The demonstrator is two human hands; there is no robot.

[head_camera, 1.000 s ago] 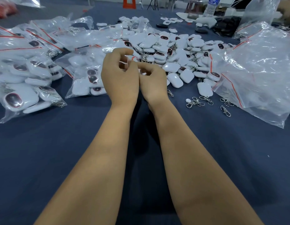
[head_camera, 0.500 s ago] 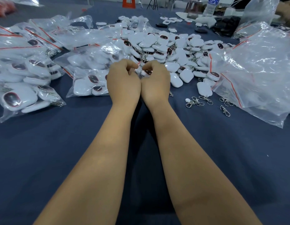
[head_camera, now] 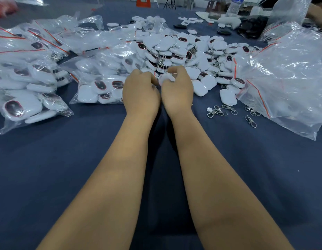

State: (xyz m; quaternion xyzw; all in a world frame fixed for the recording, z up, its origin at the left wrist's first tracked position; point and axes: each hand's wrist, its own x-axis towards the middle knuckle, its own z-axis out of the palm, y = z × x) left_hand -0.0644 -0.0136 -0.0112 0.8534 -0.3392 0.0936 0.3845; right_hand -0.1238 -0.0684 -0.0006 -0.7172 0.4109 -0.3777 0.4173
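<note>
Left hand and right hand grip a white case; loose cases heaped behind, bags flanking.

Your left hand and right hand meet side by side over the blue worktop, at the near edge of the heap of white cases. Your right hand curls its fingers round a small white piece, which is blurred. Your left hand curls in against it from the left, its grip hidden. A clear bag of cases lies just left of your left hand. Loose metal clasps lie to the right, near a heap of empty clear bags.
</note>
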